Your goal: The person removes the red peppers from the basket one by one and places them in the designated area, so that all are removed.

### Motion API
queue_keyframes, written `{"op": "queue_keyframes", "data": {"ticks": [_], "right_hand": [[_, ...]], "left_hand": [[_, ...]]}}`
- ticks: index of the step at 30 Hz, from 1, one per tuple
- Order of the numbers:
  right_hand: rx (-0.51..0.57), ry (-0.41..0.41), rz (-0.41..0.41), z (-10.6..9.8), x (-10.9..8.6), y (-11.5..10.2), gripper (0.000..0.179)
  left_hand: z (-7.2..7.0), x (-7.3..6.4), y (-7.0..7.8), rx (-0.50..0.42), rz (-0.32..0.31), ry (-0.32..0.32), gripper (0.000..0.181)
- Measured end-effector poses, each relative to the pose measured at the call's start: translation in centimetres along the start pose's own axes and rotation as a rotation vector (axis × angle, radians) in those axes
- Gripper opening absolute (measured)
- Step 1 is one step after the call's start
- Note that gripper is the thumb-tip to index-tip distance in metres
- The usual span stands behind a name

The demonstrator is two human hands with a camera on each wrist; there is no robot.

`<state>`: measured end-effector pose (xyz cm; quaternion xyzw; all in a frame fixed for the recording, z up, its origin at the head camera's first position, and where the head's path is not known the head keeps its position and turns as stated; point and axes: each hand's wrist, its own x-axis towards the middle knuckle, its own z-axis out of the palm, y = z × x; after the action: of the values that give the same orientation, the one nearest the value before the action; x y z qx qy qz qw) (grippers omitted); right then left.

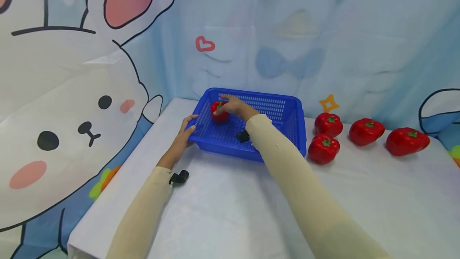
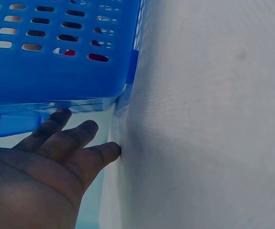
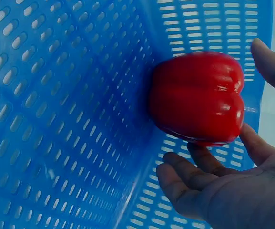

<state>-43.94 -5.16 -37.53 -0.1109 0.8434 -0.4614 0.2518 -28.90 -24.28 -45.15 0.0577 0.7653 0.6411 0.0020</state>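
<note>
A blue plastic basket point(image 1: 237, 153) with slotted walls stands on the white table. One red bell pepper point(image 1: 220, 116) with a green stem sits inside, near the basket's left end. My right hand point(image 1: 235, 107) reaches over it from the right. In the right wrist view the fingers point(image 3: 189, 179) are spread beside the bell pepper point(image 3: 197, 98), and the thumb point(image 3: 273, 69) stands apart from it. At the basket's left end is my left hand point(image 1: 181, 141), fingertips by the rim. The left wrist view shows its fingers point(image 2: 73, 143) loosely extended beside the basket point(image 2: 56, 76).
Right of the basket lie several more red bell peppers, among them a near one point(image 1: 324, 149) close to the basket wall and a far-right one point(image 1: 407, 141). A printed cloth point(image 1: 230, 19) hangs behind the table point(image 1: 223, 211) and along its left side.
</note>
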Motion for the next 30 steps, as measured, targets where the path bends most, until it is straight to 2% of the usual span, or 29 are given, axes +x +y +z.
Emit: {"op": "queue_keyframes", "data": {"ticks": [4, 11, 21, 30], "right_hand": [[-0.07, 0.017, 0.01, -0.2, 0.3, 0.4, 0.083], [-0.325, 0.093, 0.03, 0.4, 0.3, 0.1, 0.077], [-0.446, 0.136, 0.032, 0.9, -0.4, -0.6, 0.076], [-0.506, 0.182, -0.015, 0.3, -0.1, -0.2, 0.074]], "left_hand": [[0.2, 0.1, 0.1, 0.007, 0.0, -0.005, 0.048], [0.0, 0.1, 0.3, 0.012, -0.021, -0.01, 0.048], [-0.2, 0.2, 0.3, 0.006, -0.019, -0.026, 0.05], [-0.2, 0.1, 0.1, -0.024, 0.015, 0.007, 0.048]]}}
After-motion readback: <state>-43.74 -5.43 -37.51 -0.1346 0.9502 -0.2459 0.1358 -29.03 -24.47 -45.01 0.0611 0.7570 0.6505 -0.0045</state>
